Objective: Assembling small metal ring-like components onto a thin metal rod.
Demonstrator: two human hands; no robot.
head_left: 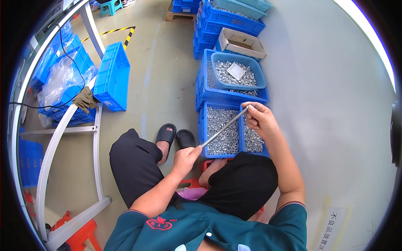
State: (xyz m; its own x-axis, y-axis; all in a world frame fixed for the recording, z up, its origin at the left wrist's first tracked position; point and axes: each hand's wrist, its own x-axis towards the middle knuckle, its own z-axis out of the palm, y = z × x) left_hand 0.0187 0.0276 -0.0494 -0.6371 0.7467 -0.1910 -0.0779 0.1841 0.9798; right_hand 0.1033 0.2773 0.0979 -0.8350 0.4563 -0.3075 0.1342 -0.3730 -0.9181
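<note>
Above a blue divided bin (202, 129) of small silver metal parts (220, 146), I hold a thin grey metal rod (225, 128) at a slant. My left hand (184, 162) is closed around its lower end. At the upper end, my right hand (260, 119) is closed, with thumb and forefinger pinched at the tip; a small pale bit shows there, too small to name. The right hand's other fingers are curled, and whether they hold more parts is hidden. The bin stands before my right knee, its two compartments both filled with the metal parts.
Beyond the bin, a light-blue basket (217, 79) of similar parts sits in another blue crate (202, 90). Farther off are a cardboard box (243, 52) and stacked blue crates (205, 35). A white-framed table (50, 167) and blue crate (111, 79) stand left; a grey wall (331, 104) runs right.
</note>
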